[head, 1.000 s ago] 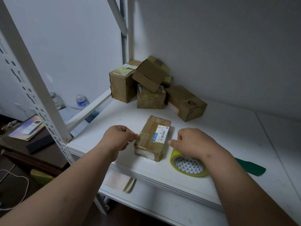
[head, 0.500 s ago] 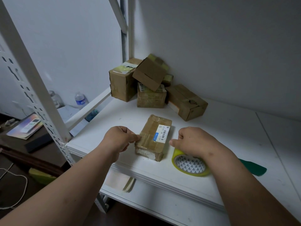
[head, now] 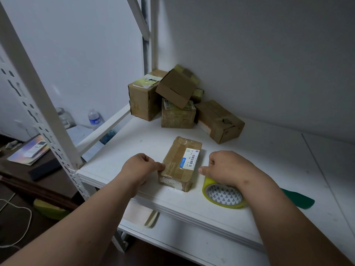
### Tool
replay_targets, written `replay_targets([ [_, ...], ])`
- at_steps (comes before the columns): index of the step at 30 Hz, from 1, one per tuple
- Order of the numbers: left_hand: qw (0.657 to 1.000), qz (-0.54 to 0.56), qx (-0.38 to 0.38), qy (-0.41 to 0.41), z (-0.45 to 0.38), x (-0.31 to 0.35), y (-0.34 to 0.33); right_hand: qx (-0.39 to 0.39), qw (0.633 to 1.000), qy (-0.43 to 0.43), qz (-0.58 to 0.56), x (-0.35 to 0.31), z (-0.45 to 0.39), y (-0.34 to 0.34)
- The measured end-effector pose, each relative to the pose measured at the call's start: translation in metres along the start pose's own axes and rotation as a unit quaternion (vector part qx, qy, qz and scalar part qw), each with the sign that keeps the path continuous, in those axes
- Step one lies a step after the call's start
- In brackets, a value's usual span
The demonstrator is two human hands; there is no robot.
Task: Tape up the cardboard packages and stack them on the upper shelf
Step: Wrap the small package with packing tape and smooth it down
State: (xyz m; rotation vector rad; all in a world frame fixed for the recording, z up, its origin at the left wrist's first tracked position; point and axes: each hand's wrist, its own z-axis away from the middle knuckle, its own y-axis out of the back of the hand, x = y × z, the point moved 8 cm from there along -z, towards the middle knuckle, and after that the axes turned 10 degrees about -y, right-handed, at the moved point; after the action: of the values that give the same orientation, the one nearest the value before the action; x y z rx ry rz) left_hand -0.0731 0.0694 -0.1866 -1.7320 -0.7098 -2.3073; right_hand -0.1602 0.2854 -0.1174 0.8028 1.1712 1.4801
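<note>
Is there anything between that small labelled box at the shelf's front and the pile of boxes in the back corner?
Nothing visible: bare white shelf lies between the labelled box and the pile.

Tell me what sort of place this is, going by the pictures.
Probably a home storeroom or small parcel-packing corner. A white slotted-metal shelving unit holds a heap of taped cardboard packages in the corner, a tape roll lies on the shelf, and a low desk with a water bottle stands beside.

right hand (head: pixel 226 167) covering tape roll (head: pixel 223 196) top
</note>
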Motion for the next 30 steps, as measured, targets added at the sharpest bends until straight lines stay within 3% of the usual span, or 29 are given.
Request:
replay_targets([
  [4, 0.997, 0.059, -0.014, 0.053, -0.001, -0.006, -0.004, -0.001, 1.000, -0.001, -0.002, 0.000, 0.002, 0.001],
  [7, 0.972, 0.177, -0.058, 0.141, 0.006, -0.020, -0.015, -0.002, 1.000, -0.005, -0.007, 0.000, 0.002, 0.001],
  [10, 0.958, 0.221, -0.073, 0.168, 0.007, -0.029, -0.016, -0.002, 1.000, -0.006, -0.010, 0.001, 0.003, 0.002],
  [13, 0.982, 0.155, -0.035, 0.103, 0.005, -0.024, -0.012, 0.002, 1.000, -0.007, -0.017, 0.003, 0.004, 0.003],
  [17, 0.990, 0.002, 0.118, -0.081, 0.008, -0.004, 0.004, 0.005, 1.000, -0.003, -0.022, 0.003, 0.003, 0.003],
  [19, 0.952, -0.121, 0.171, -0.224, 0.021, 0.021, 0.006, 0.003, 1.000, -0.003, -0.026, 0.004, 0.003, 0.003],
  [23, 0.790, -0.305, 0.101, -0.522, 0.055, 0.056, -0.025, 0.000, 1.000, -0.002, -0.031, 0.005, 0.003, 0.004],
  [25, 0.748, -0.344, 0.052, -0.565, 0.061, 0.054, -0.037, -0.001, 1.000, 0.000, -0.031, 0.005, 0.004, 0.004],
  [30, 0.717, -0.436, -0.001, -0.545, 0.063, 0.026, -0.055, -0.005, 0.999, 0.004, -0.037, 0.007, 0.003, 0.006],
])
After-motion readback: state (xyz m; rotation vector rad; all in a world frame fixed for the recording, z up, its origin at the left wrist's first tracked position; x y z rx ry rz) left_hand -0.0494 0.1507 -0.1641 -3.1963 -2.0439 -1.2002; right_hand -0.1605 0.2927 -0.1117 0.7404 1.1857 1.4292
